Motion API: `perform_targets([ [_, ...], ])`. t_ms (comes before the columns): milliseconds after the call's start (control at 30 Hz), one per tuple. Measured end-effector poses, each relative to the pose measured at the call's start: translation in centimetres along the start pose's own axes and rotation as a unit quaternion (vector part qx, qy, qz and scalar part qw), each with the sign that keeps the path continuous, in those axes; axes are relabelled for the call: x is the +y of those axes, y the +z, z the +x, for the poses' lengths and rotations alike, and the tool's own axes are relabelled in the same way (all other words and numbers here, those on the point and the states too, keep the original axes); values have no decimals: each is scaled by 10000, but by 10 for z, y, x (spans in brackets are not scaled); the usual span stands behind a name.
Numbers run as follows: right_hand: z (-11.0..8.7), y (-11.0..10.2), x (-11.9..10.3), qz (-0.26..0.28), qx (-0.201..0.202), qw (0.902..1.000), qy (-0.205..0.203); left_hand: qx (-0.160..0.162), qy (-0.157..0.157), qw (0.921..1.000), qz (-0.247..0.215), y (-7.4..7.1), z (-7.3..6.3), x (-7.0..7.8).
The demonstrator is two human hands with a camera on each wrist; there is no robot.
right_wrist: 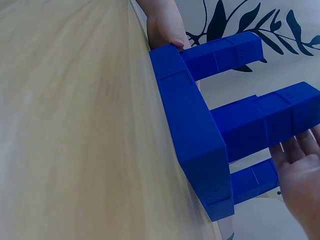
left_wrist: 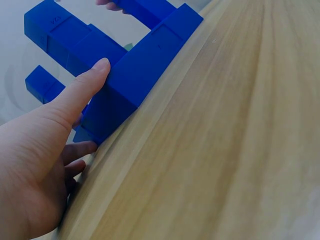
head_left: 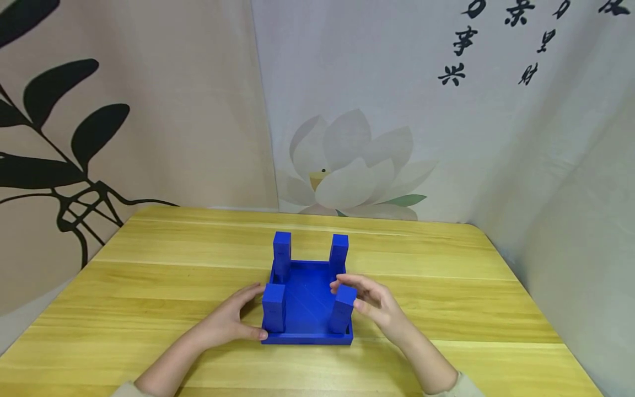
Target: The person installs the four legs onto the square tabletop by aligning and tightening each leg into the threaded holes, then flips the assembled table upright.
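Observation:
A blue rectangular tray [head_left: 308, 340] with a raised rim lies on the table, with square blue posts standing at its corners. My left hand [head_left: 225, 318] holds the front left corner, thumb on the front edge and fingers along the left side, beside the front left post [head_left: 274, 309]. Around the upper part of the front right post [head_left: 342, 310] my right hand [head_left: 374, 306] curls loosely, thumb at its right side and fingers behind it. How firmly it grips is hard to tell. Farther back stand the back left post [head_left: 282, 256] and back right post [head_left: 339, 256].
A wooden table [head_left: 198, 248] with light yellow grain spreads around the tray. Behind it hangs a pale cloth [head_left: 208, 110] printed with dark leaves, a lotus and characters.

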State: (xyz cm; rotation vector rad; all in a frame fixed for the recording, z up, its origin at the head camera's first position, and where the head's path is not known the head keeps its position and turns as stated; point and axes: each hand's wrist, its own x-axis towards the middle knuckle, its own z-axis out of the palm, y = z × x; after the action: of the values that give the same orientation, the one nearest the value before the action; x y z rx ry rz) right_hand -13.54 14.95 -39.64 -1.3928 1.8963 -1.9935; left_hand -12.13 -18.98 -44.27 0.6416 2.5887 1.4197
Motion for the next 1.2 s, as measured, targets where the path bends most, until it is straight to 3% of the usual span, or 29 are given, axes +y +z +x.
perform_targets([
  [567, -2, 0, 3, 445, 169, 9986, 231, -9, -18, 10000, -17, 1, 0, 3],
  [767, -3, 1, 1, 820, 364, 9944, 566, 12, -11, 10000, 1, 1, 0, 2],
  [1200, -4, 1, 0, 663, 543, 9949, 527, 2, -56, 10000, 10, 2, 0, 3],
])
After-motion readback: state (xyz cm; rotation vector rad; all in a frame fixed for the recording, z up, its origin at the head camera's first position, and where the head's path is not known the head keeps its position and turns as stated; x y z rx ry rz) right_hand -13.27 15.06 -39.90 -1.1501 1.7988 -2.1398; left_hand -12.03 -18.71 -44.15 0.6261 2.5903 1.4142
